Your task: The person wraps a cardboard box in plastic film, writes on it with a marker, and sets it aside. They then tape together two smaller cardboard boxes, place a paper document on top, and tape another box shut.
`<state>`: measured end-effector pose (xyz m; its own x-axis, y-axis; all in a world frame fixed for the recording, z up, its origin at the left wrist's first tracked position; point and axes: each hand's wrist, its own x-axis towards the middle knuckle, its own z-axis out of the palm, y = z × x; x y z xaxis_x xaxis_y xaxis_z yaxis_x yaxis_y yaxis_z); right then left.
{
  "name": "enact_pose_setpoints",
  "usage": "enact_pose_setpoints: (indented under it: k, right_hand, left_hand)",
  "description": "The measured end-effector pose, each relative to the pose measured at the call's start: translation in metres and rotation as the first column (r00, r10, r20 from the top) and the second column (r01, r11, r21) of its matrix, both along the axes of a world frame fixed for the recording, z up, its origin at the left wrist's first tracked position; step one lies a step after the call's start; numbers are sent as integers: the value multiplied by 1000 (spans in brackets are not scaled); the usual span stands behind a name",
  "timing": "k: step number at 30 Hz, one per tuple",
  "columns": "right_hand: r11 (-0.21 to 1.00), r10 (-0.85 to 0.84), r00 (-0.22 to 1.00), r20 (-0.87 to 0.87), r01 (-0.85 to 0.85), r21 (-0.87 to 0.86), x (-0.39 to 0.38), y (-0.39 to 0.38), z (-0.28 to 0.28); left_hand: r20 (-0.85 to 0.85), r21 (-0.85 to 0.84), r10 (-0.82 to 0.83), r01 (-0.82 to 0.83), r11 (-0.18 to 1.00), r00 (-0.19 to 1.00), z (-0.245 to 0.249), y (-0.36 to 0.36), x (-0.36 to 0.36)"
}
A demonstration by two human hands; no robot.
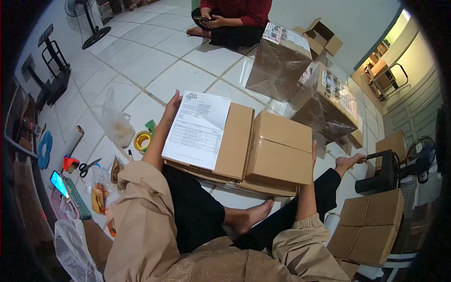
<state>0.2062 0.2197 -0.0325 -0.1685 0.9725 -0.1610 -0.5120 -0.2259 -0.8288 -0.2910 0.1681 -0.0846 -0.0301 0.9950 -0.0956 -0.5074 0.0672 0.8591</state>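
Note:
In front of me, two brown cardboard boxes lie side by side on a wider flat piece of cardboard. On the left box (237,141) rests a printed paper sheet (196,129) with a table of text. The right box (281,152) has a seam across its top. My left hand (173,105) presses against the left box's outer side, fingers pointing up beside the paper. My right hand (314,152) holds the outer side of the right box; most of its fingers are hidden behind the cardboard.
Plastic-wrapped cartons (279,61) stand ahead on the right, near a seated person (230,23) holding a phone. At my left lie a tape roll (142,140), scissors (89,168), a tape dispenser (70,163) and a lit phone (59,184). Another carton (369,225) sits at lower right.

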Motion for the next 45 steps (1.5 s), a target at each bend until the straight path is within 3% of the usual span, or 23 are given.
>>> enact_pose_setpoints:
  k: [3, 10, 25, 29, 32, 33, 34, 36, 38, 40, 41, 43, 45]
  right_hand:
    - [1000, -12, 999, 35, 12, -12, -2, -8, -11]
    - [999, -14, 987, 163, 8, 38, 13, -21, -18]
    - [997, -6, 976, 219, -10, 72, 16, -20, -20]
    - [996, 10, 969, 245, -30, 80, 14, -13, -25]
    - [991, 8, 950, 312, -50, 126, 23, 2, -22]
    - [985, -11, 944, 330, -47, 165, 28, 9, -15]
    - [975, -75, 954, 290, 10, 221, 34, 8, -4]
    - [937, -263, 956, 131, 221, 269, 27, -38, 44]
    - [683, -610, 764, 211, 372, 629, -1, -81, 78]
    - [409, -757, 602, 252, 137, 902, -27, -122, 103]
    - [369, -743, 564, 360, -103, 924, -30, -143, 106]
    - [271, -608, 602, 518, -456, 848, -52, -165, 107]
    - [235, -459, 579, 674, -652, 721, -81, -180, 99]
  left_hand:
    - [21, 45, -35, 34, 998, 999, -10, 16, 5]
    - [-137, 57, -3, 11, 998, 991, -14, 20, 13]
    - [-410, 130, 100, -51, 990, 907, -9, 5, 20]
    - [-526, 192, 231, -150, 970, 819, -1, 2, 19]
    - [-513, 176, 364, -319, 931, 778, 37, -19, 19]
    - [-499, 144, 441, -431, 891, 746, 53, -29, 17]
    - [-502, 163, 453, -434, 886, 737, 63, -36, 15]
    - [-763, 251, 324, -205, 946, 559, 79, -54, 13]
    - [-812, 153, 256, -232, 961, 524, 102, -64, 31]
    - [-836, 144, 230, -205, 968, 499, 106, -66, 38]
    - [-838, 108, 216, -237, 966, 501, 104, -63, 40]
    - [-836, 80, 205, -257, 963, 510, 97, -57, 45]
    - [-853, 204, 376, -430, 879, 363, 91, -57, 46]
